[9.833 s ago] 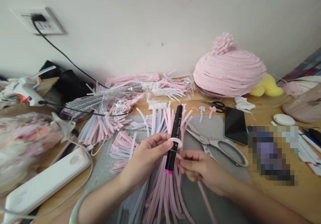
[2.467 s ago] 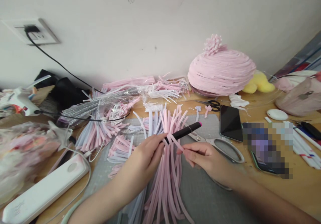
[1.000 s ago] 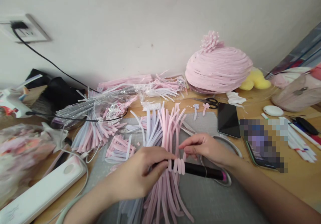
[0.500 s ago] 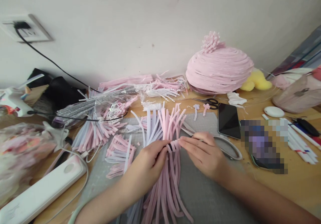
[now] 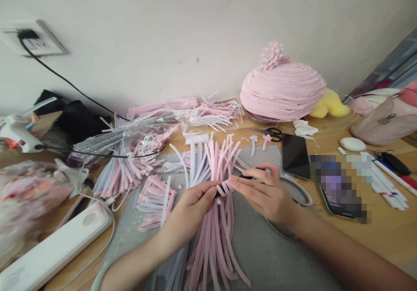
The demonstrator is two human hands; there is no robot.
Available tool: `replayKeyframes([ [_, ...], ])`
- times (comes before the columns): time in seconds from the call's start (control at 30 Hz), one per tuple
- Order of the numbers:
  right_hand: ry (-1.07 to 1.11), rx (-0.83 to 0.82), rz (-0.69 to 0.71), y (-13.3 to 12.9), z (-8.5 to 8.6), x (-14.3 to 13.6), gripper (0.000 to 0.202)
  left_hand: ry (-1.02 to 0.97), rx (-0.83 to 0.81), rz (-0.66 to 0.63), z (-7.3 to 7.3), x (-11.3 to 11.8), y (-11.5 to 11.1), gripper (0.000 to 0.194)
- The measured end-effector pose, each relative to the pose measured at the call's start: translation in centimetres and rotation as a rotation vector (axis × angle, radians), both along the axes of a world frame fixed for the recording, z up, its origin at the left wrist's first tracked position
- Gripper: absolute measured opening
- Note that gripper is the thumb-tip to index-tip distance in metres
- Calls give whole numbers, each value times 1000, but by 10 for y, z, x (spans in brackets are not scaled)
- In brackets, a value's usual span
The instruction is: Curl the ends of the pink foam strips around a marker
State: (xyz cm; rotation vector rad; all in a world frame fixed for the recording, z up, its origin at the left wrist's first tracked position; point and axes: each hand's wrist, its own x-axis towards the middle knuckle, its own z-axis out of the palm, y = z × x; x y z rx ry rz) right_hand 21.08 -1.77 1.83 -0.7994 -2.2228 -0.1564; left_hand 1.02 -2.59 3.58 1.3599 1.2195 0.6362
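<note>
My left hand (image 5: 190,206) is closed on a thin black rod (image 5: 220,192), pinched between thumb and fingers. A pink pipe cleaner (image 5: 224,187) is coiled around that rod in slanted loops. At the coil's right end, the fingertips of my right hand (image 5: 269,193) press together on the pink pipe cleaner. Beneath both hands lies a loose bunch of long pink pipe cleaners (image 5: 208,252), with lavender pipe cleaners (image 5: 198,167) beside it. Large scissors (image 5: 299,189) lie partly hidden under my right hand.
A grey mat (image 5: 260,256) covers the wooden table. Short cut pipe cleaners (image 5: 154,204) lie left, near a white power strip (image 5: 58,247). A pink wrapped dome (image 5: 282,92) stands by the wall. Two phones, one a dark phone (image 5: 296,156), and small black scissors (image 5: 273,133) are right.
The pink loops on the rod have become more slanted and spaced, with more black rod showing. My right hand has shifted slightly left, and the large scissors beneath it show more.
</note>
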Motion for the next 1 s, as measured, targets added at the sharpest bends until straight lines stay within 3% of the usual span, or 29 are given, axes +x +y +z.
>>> replayKeyframes([
  [0.07,98,-136,-3,4,2,-1,18,39,58,-33,0,-1,1,38],
  [0.17,227,-509,-15,8,6,-1,19,128,252,-120,1,-2,3,33],
  [0.3,184,-946,49,10,13,5,22,200,411,-277,3,-5,2,32],
  [0.43,162,-1268,102,10,17,11,29,215,446,-333,5,-7,1,33],
  [0.77,266,-1367,89,7,8,7,31,106,130,-202,2,-6,12,24],
  [1.0,256,-1382,86,11,5,10,29,254,138,-375,16,-19,20,27],
])
